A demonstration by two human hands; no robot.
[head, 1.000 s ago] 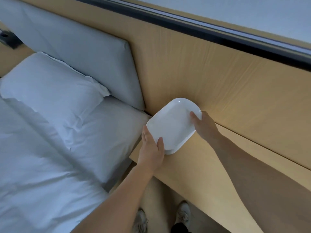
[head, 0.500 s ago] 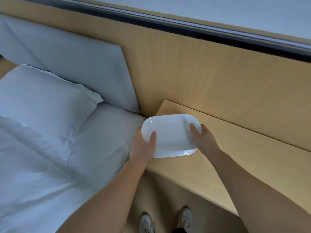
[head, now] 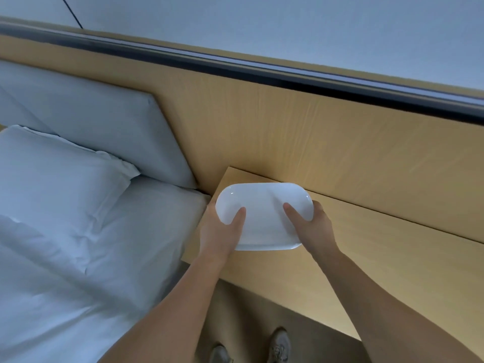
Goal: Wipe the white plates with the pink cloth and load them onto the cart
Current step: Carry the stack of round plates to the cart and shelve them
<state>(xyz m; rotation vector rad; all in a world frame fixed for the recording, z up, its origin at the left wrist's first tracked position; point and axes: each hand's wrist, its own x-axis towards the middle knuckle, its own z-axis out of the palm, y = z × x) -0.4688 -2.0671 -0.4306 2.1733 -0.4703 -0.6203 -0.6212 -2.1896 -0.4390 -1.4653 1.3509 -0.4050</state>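
From my seat the biggest thing in view is the white-sheeted bed (head: 65, 258) filling the left, with a plump white pillow (head: 57, 179) lying in front of a grey padded headboard (head: 104, 127). Behind it all runs a light wooden wall panel (head: 288, 132) topped by a dark rail (head: 262, 74). To the right of the bed, set against that panel, is the light wooden counter (head: 379, 258), and over its left end I have the white oblong glazed plates (head: 264, 213). The layered rim along the near edge makes me think it is a small stack rather than one plate, though I cannot count them. My left hand (head: 217, 231) grips the left end and my right hand (head: 314, 229) the right end, each with the thumb pressed on the top face and the fingers hidden underneath. Whether the bottom touches the counter I cannot tell. At the near edge are my grey shoes (head: 280, 341) on the brown floor. I judge this to be the fetching step: plates in hand, nothing wiped, nothing loaded. Neither the pink cloth nor the cart shows here, so the next move calls for carrying the stack level with a firm two-handed hold on the slick glaze, turning away from the bed toward wherever cloth and cart stand, then freeing one hand to wipe.
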